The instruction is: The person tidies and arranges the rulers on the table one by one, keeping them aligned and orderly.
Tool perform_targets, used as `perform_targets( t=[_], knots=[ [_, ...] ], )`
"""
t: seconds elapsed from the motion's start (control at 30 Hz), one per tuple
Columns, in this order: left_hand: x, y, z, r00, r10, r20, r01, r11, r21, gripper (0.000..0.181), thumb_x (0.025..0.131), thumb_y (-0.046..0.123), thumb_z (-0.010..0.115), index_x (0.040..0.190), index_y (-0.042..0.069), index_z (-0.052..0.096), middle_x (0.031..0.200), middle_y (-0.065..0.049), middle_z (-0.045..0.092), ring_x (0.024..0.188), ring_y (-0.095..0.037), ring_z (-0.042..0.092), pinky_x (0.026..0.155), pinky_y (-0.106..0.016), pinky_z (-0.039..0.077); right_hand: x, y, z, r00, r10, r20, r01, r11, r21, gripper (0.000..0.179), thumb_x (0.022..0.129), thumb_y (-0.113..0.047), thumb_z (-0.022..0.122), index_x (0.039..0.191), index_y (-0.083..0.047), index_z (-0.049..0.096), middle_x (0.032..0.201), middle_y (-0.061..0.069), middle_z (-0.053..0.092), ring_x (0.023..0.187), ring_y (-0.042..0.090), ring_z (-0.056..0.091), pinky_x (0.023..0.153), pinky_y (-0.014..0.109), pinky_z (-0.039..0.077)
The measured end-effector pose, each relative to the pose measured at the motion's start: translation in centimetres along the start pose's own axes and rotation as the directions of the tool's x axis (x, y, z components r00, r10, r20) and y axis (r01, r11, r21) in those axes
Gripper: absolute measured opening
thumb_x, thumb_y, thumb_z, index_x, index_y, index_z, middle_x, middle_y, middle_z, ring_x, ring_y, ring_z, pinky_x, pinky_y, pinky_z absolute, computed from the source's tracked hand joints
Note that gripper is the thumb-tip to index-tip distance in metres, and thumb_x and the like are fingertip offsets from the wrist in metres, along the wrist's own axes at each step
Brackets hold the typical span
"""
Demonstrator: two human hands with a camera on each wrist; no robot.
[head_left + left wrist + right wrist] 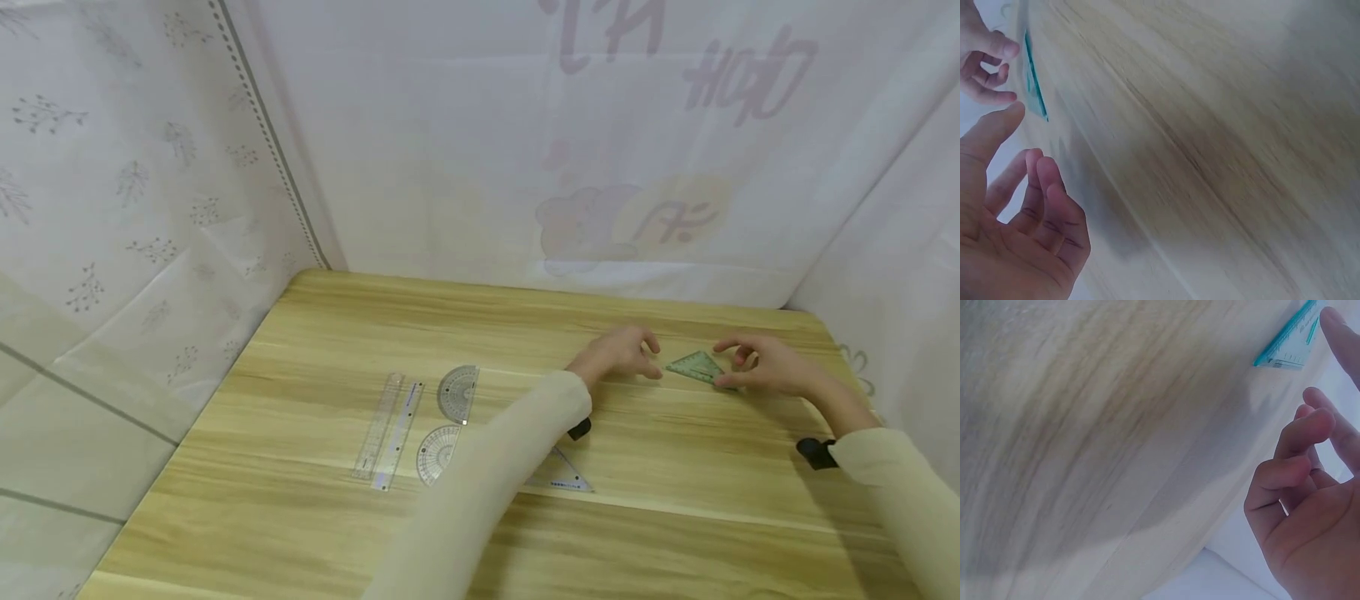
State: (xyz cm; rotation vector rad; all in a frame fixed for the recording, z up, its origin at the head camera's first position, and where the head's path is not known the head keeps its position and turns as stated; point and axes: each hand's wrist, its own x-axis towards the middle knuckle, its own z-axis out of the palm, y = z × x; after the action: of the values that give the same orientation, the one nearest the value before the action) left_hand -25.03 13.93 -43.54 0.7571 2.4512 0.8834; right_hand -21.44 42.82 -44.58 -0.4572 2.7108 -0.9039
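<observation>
A green translucent set square point(696, 367) lies at the back right of the wooden table, between the two hands. My left hand point(618, 352) is just left of it, fingers loosely bent and holding nothing. On the other side, my right hand point(772, 365) has its thumb by the set square's right corner; whether they touch I cannot tell. Its fingers are apart from the thumb and grip nothing. The left wrist view shows the set square point(1035, 81) nearly edge-on beyond the left hand point(1029, 219). In the right wrist view, the right thumb point(1340, 337) is close beside it.
Two clear straight rulers point(398, 433) lie side by side at the left. Beside them are two clear protractors point(456, 392), the nearer partly behind the left sleeve. A clear set square point(572, 473) shows partly under that forearm. Cloth walls point(450, 167) border the table point(315, 517).
</observation>
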Motion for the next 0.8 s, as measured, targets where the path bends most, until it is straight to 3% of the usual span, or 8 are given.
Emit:
perform_targets(
  t=[0.37,0.57,0.67,0.8],
  knots=[
    [1.3,0.6,2.0,0.995,-0.081,-0.050,0.082,0.997,0.009,0.039,0.087,0.030,0.083,0.124,0.024,0.070,0.097,0.014,0.066,0.085,-0.001,0.058,0.077,-0.024,0.047,0.1,0.1,0.0,1.000,-0.014,0.003,0.014,1.000,0.001,0.057,0.086,-0.020,0.085,0.131,0.004,0.059,0.095,0.014,0.051,0.076,0.022,0.055,0.062,0.031,0.047],
    [1.5,0.3,2.6,0.992,-0.070,-0.103,0.070,0.998,-0.008,0.039,0.083,0.031,0.087,0.119,0.027,0.073,0.089,0.016,0.064,0.082,0.000,0.056,0.073,-0.025,0.045,0.5,0.2,-0.2,0.999,-0.047,0.021,0.047,0.999,-0.001,0.059,0.086,-0.018,0.084,0.134,0.003,0.057,0.094,0.012,0.051,0.075,0.022,0.054,0.064,0.031,0.046],
    [1.6,0.3,3.2,0.983,-0.095,-0.160,0.098,0.995,0.013,0.038,0.081,0.035,0.088,0.116,0.032,0.073,0.085,0.019,0.063,0.079,0.001,0.055,0.071,-0.025,0.043,0.6,0.4,-0.2,0.998,-0.053,0.027,0.053,0.998,0.015,0.059,0.087,-0.017,0.084,0.136,0.003,0.056,0.093,0.012,0.050,0.074,0.021,0.053,0.064,0.031,0.045],
    [1.6,0.3,4.2,0.958,-0.143,-0.250,0.158,0.987,0.039,0.036,0.081,0.041,0.087,0.114,0.038,0.074,0.082,0.022,0.058,0.073,0.002,0.053,0.065,-0.024,0.040,0.8,0.6,-0.2,0.998,-0.053,0.023,0.052,0.998,0.024,0.060,0.087,-0.018,0.084,0.137,0.001,0.057,0.093,0.013,0.051,0.074,0.021,0.052,0.064,0.031,0.045]
  ],
)
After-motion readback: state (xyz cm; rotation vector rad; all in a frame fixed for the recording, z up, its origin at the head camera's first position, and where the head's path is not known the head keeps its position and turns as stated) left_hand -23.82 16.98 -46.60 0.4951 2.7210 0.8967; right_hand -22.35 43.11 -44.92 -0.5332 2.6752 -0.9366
